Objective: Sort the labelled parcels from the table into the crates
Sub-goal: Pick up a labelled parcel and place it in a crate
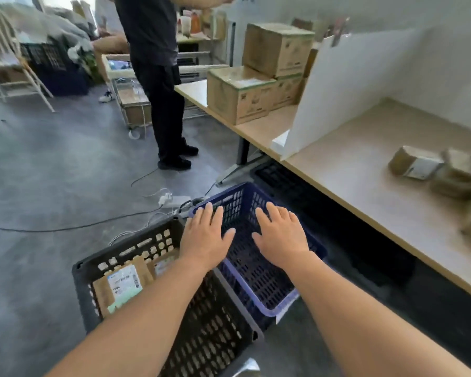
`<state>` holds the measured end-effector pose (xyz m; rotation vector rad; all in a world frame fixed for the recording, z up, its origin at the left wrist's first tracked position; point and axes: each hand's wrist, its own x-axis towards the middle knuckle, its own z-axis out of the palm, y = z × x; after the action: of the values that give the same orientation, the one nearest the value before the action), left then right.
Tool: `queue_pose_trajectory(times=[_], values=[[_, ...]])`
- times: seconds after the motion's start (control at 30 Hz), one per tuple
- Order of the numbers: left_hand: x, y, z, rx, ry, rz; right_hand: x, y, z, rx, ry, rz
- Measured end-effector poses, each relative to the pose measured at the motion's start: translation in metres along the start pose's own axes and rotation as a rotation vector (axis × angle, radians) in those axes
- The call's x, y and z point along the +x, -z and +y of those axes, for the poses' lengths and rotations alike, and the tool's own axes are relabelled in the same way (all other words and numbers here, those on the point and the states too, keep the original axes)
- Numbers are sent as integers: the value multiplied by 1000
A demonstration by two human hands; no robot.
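Note:
Two plastic crates stand on the floor in front of me. The black crate (125, 257) on the left holds brown labelled parcels (120, 284). The blue crate (229, 197) beside it on the right shows no parcel inside. My left hand (206, 235) and my right hand (280, 235) hover flat, fingers spread, palms down, above the blue crate; neither holds anything. Several brown labelled parcels (416, 164) lie in a heap on the wooden table (351, 164) at the right.
A white divider board (337, 99) stands on the table, with stacked cardboard boxes (242, 93) behind it. A person in dark clothes (161, 85) stands at the table's far end. Cables and a charger (172, 198) lie on the grey floor. Another dark crate (278, 175) sits under the table.

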<state>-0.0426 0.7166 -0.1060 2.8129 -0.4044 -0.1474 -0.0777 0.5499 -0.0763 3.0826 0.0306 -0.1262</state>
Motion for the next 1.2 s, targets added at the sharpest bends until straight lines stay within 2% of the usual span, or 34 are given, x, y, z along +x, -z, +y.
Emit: queue_pose_trajectory(times=[0.23, 0.47, 0.87, 1.2], values=[[11, 6, 103, 3, -172, 20, -57, 30, 92, 40, -233, 121], [-7, -14, 257, -74, -382, -6, -145, 39, 213, 63, -460, 196], [-55, -80, 500, -48, -633, -7, -301, 33, 409, -35, -715, 179], [-115, -131, 629, -69, -786, -88, -413, 8, 500, 1, -902, 184]])
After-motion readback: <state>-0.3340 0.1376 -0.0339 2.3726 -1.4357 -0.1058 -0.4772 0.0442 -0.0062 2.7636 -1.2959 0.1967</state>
